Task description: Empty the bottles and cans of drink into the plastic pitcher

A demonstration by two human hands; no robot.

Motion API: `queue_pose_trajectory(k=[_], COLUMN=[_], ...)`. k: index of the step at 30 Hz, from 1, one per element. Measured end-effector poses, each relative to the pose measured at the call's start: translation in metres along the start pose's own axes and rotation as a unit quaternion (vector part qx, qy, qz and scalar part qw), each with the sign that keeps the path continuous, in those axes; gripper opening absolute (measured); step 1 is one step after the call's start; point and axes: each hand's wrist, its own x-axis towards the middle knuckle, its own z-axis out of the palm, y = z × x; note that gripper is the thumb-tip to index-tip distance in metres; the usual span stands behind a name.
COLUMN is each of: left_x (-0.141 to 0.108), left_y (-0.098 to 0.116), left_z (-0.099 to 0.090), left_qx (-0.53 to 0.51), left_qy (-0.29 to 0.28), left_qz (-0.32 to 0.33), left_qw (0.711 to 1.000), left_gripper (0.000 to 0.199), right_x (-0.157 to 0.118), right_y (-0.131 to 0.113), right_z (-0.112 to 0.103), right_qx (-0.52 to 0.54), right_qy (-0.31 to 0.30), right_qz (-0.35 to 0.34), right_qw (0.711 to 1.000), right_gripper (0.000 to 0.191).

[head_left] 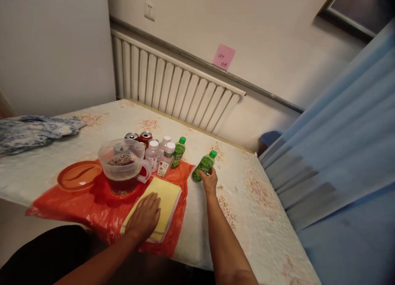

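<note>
Left hand (143,214): released, flat on yellow stack (166,192), pointing one o'clock | right hand (209,181), left's two o'clock: grasping green-capped bottle (204,165)

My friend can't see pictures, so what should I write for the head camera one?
A person's right hand holds a green-capped bottle at a flowery table, while the left hand rests on a flat yellow item. Nearby, a see-through jug of dark liquid sits over red plastic, with drink cans and white-capped bottles close by.
</note>
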Motion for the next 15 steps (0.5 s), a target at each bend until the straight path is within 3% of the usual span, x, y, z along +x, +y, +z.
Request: queue_pose_trajectory(k=[8, 15], left_x=[-0.001, -0.001], left_y=[-0.001, -0.002], left_z=[0.000, 0.001], left_qx=[0.023, 0.026], left_qy=[0.006, 0.017], left_qz=[0.026, 0.033], left_qw=[0.999, 0.999], left_gripper=[0.038, 0.037], right_x=[0.013, 0.014], right_y=[0.018, 0.031], right_z=[0.023, 0.028], right_qx=[-0.011, -0.002], right_qy=[0.016, 0.013], right_qz=[0.006, 0.010], right_qw=[1.000, 1.000], right_gripper=[0.061, 0.062])
